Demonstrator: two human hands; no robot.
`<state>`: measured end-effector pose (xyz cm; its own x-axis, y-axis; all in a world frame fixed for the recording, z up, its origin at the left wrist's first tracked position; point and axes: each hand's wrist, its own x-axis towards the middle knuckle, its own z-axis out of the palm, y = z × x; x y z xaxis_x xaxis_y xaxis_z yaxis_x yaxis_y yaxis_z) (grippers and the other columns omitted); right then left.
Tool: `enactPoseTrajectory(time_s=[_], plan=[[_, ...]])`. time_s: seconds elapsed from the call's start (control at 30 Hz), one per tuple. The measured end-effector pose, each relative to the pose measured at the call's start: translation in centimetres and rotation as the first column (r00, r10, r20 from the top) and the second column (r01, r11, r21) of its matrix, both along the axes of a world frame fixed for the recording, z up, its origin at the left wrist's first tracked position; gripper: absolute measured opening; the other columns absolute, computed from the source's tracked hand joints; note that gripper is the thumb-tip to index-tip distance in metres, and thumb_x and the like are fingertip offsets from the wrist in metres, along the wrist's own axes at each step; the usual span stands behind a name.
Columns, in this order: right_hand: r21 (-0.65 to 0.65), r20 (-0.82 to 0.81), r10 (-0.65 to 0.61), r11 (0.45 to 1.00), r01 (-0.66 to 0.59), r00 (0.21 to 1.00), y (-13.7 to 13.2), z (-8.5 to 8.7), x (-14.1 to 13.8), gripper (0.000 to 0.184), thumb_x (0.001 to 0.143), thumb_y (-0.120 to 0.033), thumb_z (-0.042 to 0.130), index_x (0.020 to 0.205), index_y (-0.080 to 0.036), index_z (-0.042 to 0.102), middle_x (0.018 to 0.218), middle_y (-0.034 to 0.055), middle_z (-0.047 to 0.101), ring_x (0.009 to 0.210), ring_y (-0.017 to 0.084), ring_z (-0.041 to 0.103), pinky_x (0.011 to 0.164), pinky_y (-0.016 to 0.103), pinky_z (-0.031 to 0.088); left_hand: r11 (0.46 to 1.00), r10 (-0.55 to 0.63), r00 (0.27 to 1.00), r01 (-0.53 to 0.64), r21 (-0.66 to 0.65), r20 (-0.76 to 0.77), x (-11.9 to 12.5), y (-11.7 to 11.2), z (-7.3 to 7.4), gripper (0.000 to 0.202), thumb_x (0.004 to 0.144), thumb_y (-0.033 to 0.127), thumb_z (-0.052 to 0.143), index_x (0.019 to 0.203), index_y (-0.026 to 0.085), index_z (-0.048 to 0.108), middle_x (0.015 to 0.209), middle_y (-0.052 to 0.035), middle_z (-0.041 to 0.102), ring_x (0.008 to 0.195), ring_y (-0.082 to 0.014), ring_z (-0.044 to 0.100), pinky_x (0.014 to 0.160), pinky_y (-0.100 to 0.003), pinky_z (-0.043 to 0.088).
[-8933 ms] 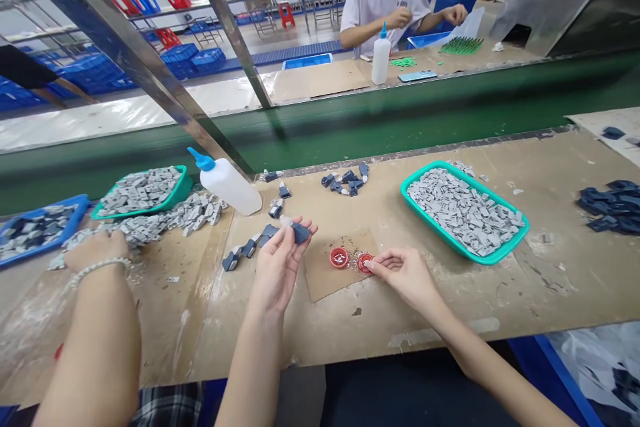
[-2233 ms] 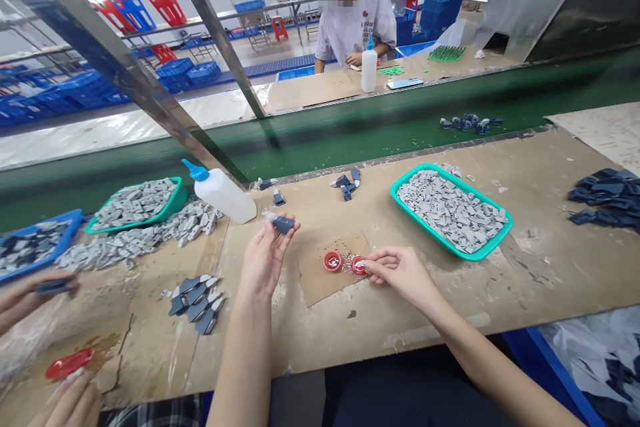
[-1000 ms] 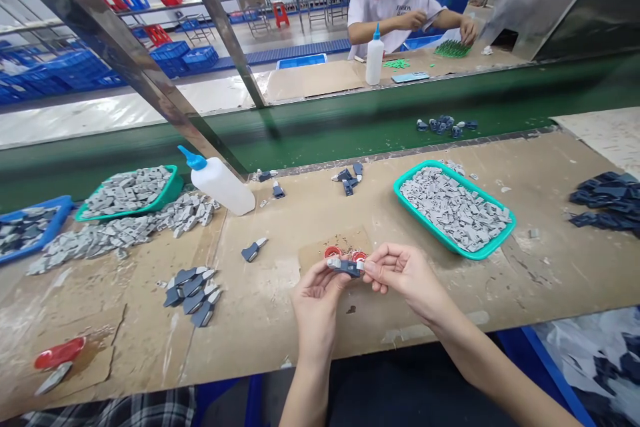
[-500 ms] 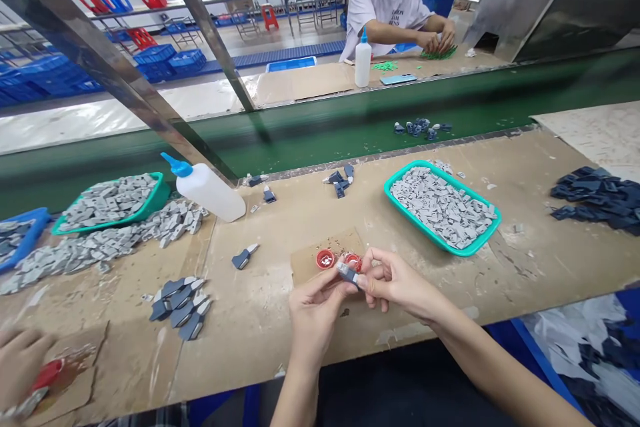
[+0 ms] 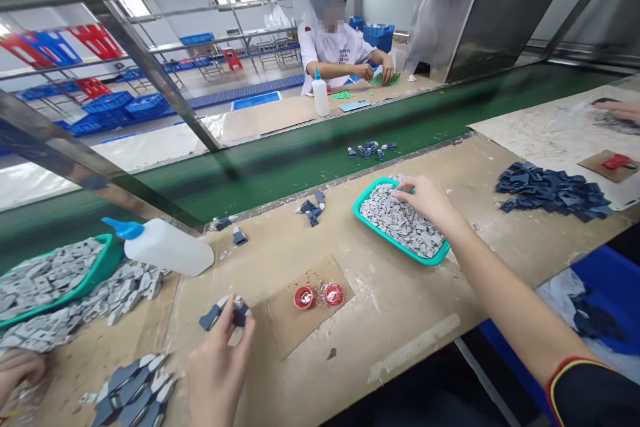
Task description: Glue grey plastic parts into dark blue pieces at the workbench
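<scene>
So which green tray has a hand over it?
The tray on the right: the person's right hand is over its grey pieces. The left tray has none.

The white shirt (image 5: 323, 47) of the co-worker (image 5: 340, 71) opposite bears a few short lines of dark capital letters (image 5: 345, 55); "REND" can be made out in one, the others being too small and blurred.

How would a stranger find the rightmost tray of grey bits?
Find the dark green belt, then the brown table before it. Past the two red cups, to the right, sits the turquoise tray. Unlike the other tray near the white bottle, it has the right hand over it.
</scene>
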<state>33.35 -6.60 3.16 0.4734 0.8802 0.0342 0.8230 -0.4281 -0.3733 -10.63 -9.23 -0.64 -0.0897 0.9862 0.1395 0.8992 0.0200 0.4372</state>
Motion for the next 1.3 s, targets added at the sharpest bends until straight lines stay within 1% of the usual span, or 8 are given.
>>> enactPoseTrajectory(time_s=[0.1, 0.27, 0.53, 0.67, 0.8, 0.9, 1.1, 1.3], plan=[[-0.067, 0.032, -0.009, 0.998, 0.011, 0.999, 2.2, -1.2, 0.1, 0.014, 0.076, -0.032, 0.069, 0.080, -0.019, 0.073, 0.086, 0.0104, 0.071, 0.086, 0.027, 0.064, 0.070, 0.033, 0.044, 0.998, -0.051, 0.940, 0.034, -0.055, -0.338, -3.1, 1.9, -0.9, 0.046, 0.080, 0.035, 0.049, 0.121, 0.017, 0.060, 0.099, -0.0130, 0.071, 0.086, -0.0320, 0.068, 0.072, -0.041, 0.053], [-0.070, 0.097, -0.064, 0.995, 0.071, 0.993, 3.2, -2.3, -1.5, 0.014, 0.077, -0.024, 0.067, 0.079, -0.011, 0.070, 0.091, 0.0206, 0.067, 0.092, 0.035, 0.061, 0.071, 0.038, 0.043, 0.954, -0.170, 0.907, 0.249, 0.166, -0.386, -3.7, 4.5, -0.2, 0.039, 0.073, 0.016, 0.042, 0.103, 0.011, 0.067, 0.108, -0.0167, 0.067, 0.113, -0.0320, 0.055, 0.095, -0.042, 0.043], [0.211, -0.092, 0.108, 0.974, -0.086, 0.990, -0.8, 0.3, -5.3, 0.018, 0.088, -0.032, 0.053, 0.090, -0.019, 0.064, 0.085, 0.0069, 0.070, 0.080, 0.022, 0.064, 0.071, 0.031, 0.044, 0.980, -0.199, 0.976, 0.197, 0.027, 0.088, 8.7, 11.9, 3.8, 0.043, 0.083, 0.053, 0.040, 0.092, 0.019, 0.063, 0.074, -0.0078, 0.069, 0.075, -0.0239, 0.064, 0.074, -0.034, 0.046], [0.338, -0.578, 0.340, 0.927, -0.162, 0.742, -4.4, 0.4, -9.8, 0.021, 0.079, -0.041, 0.063, 0.076, -0.021, 0.070, 0.078, 0.0049, 0.071, 0.068, 0.020, 0.063, 0.063, 0.031, 0.047, 0.979, -0.160, 0.977, 0.175, -0.103, 0.140, 14.8, 17.0, 2.7, 0.052, 0.075, 0.066, 0.045, 0.078, 0.017, 0.062, 0.075, -0.0159, 0.069, 0.087, -0.0340, 0.064, 0.077, -0.041, 0.044], [0.175, -0.903, 0.180, 0.983, -0.048, 0.390, -6.8, -2.0, -13.6, 0.027, 0.066, -0.041, 0.075, 0.071, -0.016, 0.069, 0.063, 0.0064, 0.069, 0.054, 0.017, 0.059, 0.054, 0.029, 0.047, 0.958, -0.114, 0.965, 0.170, -0.231, 0.238, 17.4, 19.6, 1.4, 0.042, 0.063, 0.059, 0.063, 0.063, 0.017, 0.059, 0.071, -0.0214, 0.068, 0.093, -0.0411, 0.062, 0.077, -0.043, 0.044], [0.105, -0.950, 0.105, 0.994, -0.014, 0.293, -7.7, -3.7, -15.3, 0.029, 0.062, -0.041, 0.077, 0.067, -0.014, 0.067, 0.056, 0.0050, 0.067, 0.049, 0.014, 0.056, 0.052, 0.027, 0.046, 0.927, -0.087, 0.923, 0.213, -0.309, 0.375, 16.9, 19.6, 1.1, 0.026, 0.060, 0.038, 0.073, 0.066, 0.016, 0.060, 0.061, -0.0152, 0.065, 0.081, -0.0356, 0.065, 0.071, -0.038, 0.047], [0.100, -0.951, 0.120, 0.991, -0.083, 0.284, -8.0, -5.4, -17.2, 0.028, 0.063, -0.040, 0.076, 0.069, -0.014, 0.067, 0.060, 0.0070, 0.069, 0.051, 0.015, 0.058, 0.049, 0.024, 0.043, 0.886, -0.013, 0.641, 0.363, -0.288, 0.767, 11.9, 16.1, 3.0, 0.037, 0.069, 0.016, 0.064, 0.105, 0.016, 0.056, 0.077, -0.0063, 0.067, 0.064, -0.0144, 0.062, 0.069, -0.029, 0.050], [0.056, -0.922, 0.087, 0.994, -0.092, 0.378, -7.7, -5.9, -18.1, 0.026, 0.063, -0.039, 0.075, 0.065, -0.015, 0.065, 0.059, 0.0068, 0.069, 0.051, 0.016, 0.060, 0.048, 0.025, 0.041, 0.918, 0.072, 0.264, 0.359, -0.167, 0.962, 7.4, 11.3, 5.1, 0.018, 0.082, 0.028, 0.055, 0.093, 0.015, 0.059, 0.093, -0.0091, 0.065, 0.074, -0.0116, 0.061, 0.075, -0.025, 0.051]])
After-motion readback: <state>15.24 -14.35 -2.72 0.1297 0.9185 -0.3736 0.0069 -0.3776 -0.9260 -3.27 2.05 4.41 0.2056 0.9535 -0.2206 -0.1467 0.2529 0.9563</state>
